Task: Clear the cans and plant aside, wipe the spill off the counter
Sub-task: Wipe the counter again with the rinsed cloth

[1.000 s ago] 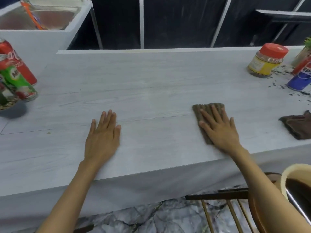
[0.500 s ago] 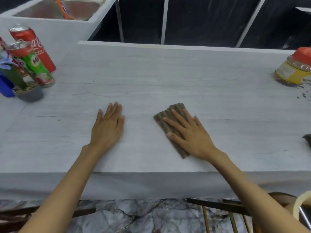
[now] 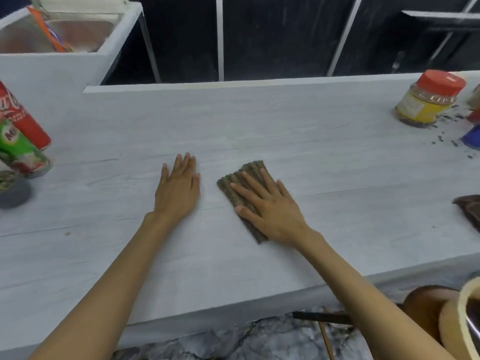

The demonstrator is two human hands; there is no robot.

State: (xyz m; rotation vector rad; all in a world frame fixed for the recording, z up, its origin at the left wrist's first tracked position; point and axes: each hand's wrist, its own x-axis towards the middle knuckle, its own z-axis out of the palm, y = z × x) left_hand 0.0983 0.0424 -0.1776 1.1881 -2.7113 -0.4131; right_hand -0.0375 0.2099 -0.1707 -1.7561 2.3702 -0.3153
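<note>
- My right fingers (image 3: pixel 244 193) are straight and spread, pressing flat on a brown ribbed cloth (image 3: pixel 240 176). Not curled round it, just palm-down on top.
- The right hand (image 3: pixel 272 211) covers the near half of the cloth; the far end sticks out past my fingertips.
- My left fingers (image 3: pixel 184 165) are straight and close together, holding nothing. The left hand (image 3: pixel 179 190) lies flat on the bare desk (image 3: pixel 285 126), just beside the cloth but not touching it.
- Both hands are about mid-desk.
- Way over on the left edge are a red Coca-Cola can (image 3: pixel 24 120) and a green Milo can (image 3: pixel 19 152) close together, with the grey plant pot (image 3: pixel 13 197) in front of them, mostly cut off by the frame.
- The spill (image 3: pixel 448 132) is dark specks scattered at the far right, well apart from the cloth.
- A red-lidded jar (image 3: pixel 428 100) with a yellow label stands right at the specks, and a blue can (image 3: pixel 472 137) pokes in at the right edge.
- Another dark brown cloth (image 3: pixel 470 210) sits at the right edge, nearer me.
- A steel sink (image 3: pixel 78 35) is at the top left, behind the cans.
</note>
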